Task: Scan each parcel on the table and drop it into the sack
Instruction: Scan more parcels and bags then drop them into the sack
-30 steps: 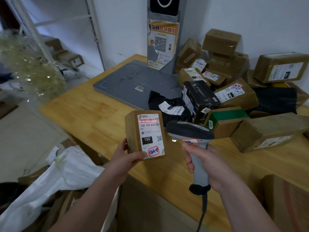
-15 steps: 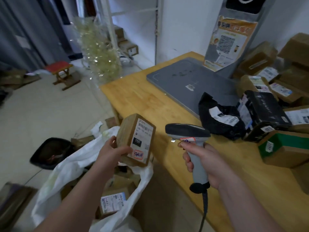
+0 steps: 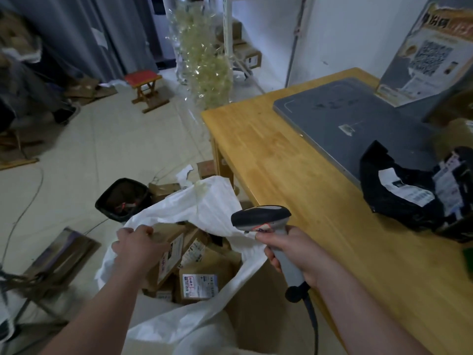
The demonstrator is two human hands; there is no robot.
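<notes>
Right now the left hand (image 3: 139,243) is down in the mouth of the white sack (image 3: 204,208), fingers curled over the top end of a brown parcel (image 3: 170,248) and gripping it. That parcel hangs under the hand, long axis tilted downward, label face turned toward the worktop (image 3: 281,162), its lower end close upon the boxes (image 3: 199,285) already piled inside; whether it touches them I cannot tell. The sack stands on the floor just off the worktop's left edge. So the drop, as I judge it, needs only the fingers to let go, since nothing but sack lies beneath. The right hand (image 3: 294,249) is closed round the handle of the scanner (image 3: 261,219), held by that same edge with its nose over the sack. A black bagged parcel (image 3: 399,198) lies further in on the worktop, at the near edge of a grey pad (image 3: 345,119), nearer the busy right hand than the left
</notes>
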